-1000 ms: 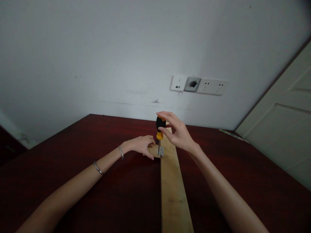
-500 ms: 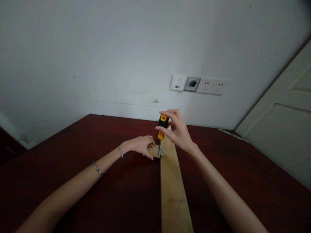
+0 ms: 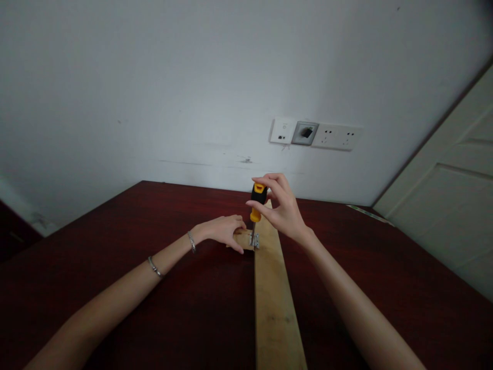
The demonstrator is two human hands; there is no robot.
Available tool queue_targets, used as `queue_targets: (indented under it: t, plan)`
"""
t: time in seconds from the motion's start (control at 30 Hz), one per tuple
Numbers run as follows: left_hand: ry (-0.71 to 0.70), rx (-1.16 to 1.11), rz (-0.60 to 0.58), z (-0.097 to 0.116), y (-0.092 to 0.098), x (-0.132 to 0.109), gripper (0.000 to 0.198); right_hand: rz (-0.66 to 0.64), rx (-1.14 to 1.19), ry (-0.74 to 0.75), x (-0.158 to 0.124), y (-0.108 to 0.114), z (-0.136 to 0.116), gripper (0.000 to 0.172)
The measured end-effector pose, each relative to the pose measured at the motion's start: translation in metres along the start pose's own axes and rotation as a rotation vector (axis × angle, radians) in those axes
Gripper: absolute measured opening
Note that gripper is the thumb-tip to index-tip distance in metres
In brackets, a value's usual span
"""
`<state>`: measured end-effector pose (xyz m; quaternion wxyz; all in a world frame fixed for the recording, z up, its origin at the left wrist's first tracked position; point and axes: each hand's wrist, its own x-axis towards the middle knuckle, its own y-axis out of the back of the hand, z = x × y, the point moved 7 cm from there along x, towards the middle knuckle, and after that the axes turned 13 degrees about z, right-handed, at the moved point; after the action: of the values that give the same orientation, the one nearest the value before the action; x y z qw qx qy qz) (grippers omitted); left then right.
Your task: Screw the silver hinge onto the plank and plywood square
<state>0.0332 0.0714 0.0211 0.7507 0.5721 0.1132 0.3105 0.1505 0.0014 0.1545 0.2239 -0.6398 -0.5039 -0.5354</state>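
A long pale wooden plank (image 3: 275, 298) lies lengthwise on the dark red table (image 3: 115, 226). A small wooden block (image 3: 244, 239) sits against its left edge, joined by a small metal hinge (image 3: 256, 240). My left hand (image 3: 223, 228) rests on the block, fingers curled over it. My right hand (image 3: 281, 208) pinches the black and yellow handle of a short screwdriver (image 3: 257, 199), which stands upright with its tip on the hinge.
A white wall stands behind the table with a row of sockets and a switch plate (image 3: 314, 134). A pale door (image 3: 450, 190) is at the right. A thin green-white strip (image 3: 367, 213) lies near the table's far right edge.
My right hand's fingers have shifted round the screwdriver handle, from spread over its top to pinching it; the yellow cap now shows. The left hand has not moved.
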Motion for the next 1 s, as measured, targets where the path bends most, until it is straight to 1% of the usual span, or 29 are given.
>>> queue_targets:
  t: [0.2,0.47,0.83,0.9,1.0]
  plan:
    - [0.030,0.005,-0.005,-0.001,0.000,0.000,0.069,0.012,-0.001,0.026,0.001,0.000,-0.002,0.040]
    - [0.056,0.006,-0.028,0.002,0.001,0.000,0.067,0.025,0.003,0.047,0.001,0.002,-0.007,0.038]
    - [0.053,0.028,-0.037,0.000,-0.002,0.000,0.071,0.052,-0.005,0.073,0.003,0.007,-0.009,0.038]
    - [0.049,0.023,-0.041,0.000,-0.002,0.000,0.070,0.064,-0.010,0.072,0.004,0.008,-0.009,0.040]
    - [0.016,0.026,-0.043,0.001,-0.003,0.000,0.069,0.126,-0.006,0.014,0.005,0.013,-0.004,0.051]
